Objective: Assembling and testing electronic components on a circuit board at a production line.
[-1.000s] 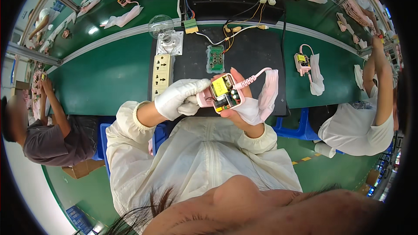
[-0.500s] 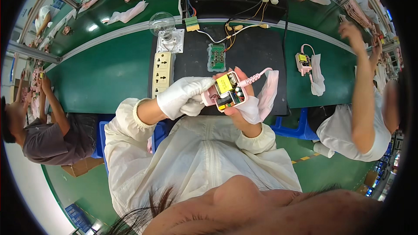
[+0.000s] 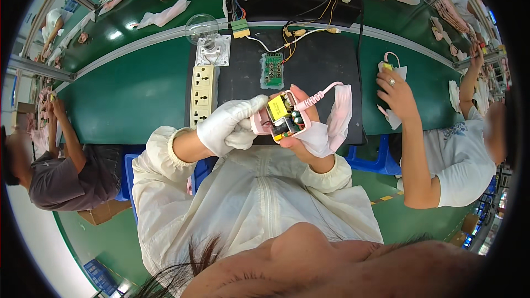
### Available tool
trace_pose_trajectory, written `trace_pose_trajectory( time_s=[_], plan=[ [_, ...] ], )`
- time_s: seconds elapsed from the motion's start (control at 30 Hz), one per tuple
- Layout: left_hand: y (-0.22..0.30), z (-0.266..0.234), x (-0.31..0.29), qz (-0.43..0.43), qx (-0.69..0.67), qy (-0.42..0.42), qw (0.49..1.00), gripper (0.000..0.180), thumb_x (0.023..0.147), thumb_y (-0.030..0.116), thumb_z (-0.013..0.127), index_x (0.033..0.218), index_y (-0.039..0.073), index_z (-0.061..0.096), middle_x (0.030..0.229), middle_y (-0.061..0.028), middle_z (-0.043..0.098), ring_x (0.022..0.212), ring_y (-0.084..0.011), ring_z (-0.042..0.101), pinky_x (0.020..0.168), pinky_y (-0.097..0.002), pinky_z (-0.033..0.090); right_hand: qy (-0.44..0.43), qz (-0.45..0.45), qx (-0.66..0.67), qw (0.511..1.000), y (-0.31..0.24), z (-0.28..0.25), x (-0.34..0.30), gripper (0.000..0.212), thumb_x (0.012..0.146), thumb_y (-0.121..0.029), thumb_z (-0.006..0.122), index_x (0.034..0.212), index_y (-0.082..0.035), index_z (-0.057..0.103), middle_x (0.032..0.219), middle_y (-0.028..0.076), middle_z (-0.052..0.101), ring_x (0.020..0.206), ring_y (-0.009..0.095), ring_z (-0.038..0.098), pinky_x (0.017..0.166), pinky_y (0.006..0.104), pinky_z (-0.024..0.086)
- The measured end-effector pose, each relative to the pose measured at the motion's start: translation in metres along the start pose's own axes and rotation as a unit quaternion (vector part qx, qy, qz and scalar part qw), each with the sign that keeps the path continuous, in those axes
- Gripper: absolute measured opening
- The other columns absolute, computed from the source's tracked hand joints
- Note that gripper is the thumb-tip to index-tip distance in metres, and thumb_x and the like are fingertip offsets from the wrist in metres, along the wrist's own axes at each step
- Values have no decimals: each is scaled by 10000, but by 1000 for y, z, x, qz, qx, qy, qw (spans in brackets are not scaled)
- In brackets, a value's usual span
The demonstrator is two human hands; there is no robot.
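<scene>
Head view: I saw left hand [image 3: 225, 127] and right hand [image 3: 309, 155], fingers clamped on pink adapter [image 3: 280, 115], above black mat [image 3: 323, 72], beside green benchtop [image 3: 138, 96].

Room ahead-right of hands [image 3: 227, 127]; socket strip [image 3: 202, 96] obstructs ahead-left.

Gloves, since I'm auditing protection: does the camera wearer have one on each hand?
No: the left hand wears a white glove, but the right hand is bare.
</scene>
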State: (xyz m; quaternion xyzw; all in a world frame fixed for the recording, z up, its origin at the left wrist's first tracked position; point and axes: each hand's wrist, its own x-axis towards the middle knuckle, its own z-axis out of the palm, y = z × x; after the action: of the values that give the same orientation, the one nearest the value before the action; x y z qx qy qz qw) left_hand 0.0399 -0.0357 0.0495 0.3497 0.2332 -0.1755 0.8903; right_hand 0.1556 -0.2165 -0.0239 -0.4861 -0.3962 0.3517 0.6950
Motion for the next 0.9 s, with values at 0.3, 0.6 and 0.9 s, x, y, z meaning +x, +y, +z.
trace_pose_trajectory(
  time_s=[0.3,0.6,0.9],
  plan=[
    [-4,8,2,-16,15,50,998,456,972,510,488,715,134,463,512,50,333,373,-54,219,380,-254,149,20,-46,2,999,14,2,-8,964,742,-390,806,1452,16,297,1476,171,348,1319,274,431,1118,386,308],
    [-29,-39,6,-1,81,-129,988,301,889,358,670,983,75,625,786,-39,583,568,-100,486,463,-232,330,-104,-24,43,993,2,4,0,994,726,-462,789,1462,-5,301,1366,165,491,1181,256,540,1033,385,394],
    [-18,-64,-31,39,156,-24,987,320,759,54,784,1054,8,667,973,-97,681,803,-145,648,679,-242,511,-111,-99,-146,978,0,-7,30,497,801,-292,786,1153,16,618,1138,131,625,971,187,617,855,326,485]
  ],
)
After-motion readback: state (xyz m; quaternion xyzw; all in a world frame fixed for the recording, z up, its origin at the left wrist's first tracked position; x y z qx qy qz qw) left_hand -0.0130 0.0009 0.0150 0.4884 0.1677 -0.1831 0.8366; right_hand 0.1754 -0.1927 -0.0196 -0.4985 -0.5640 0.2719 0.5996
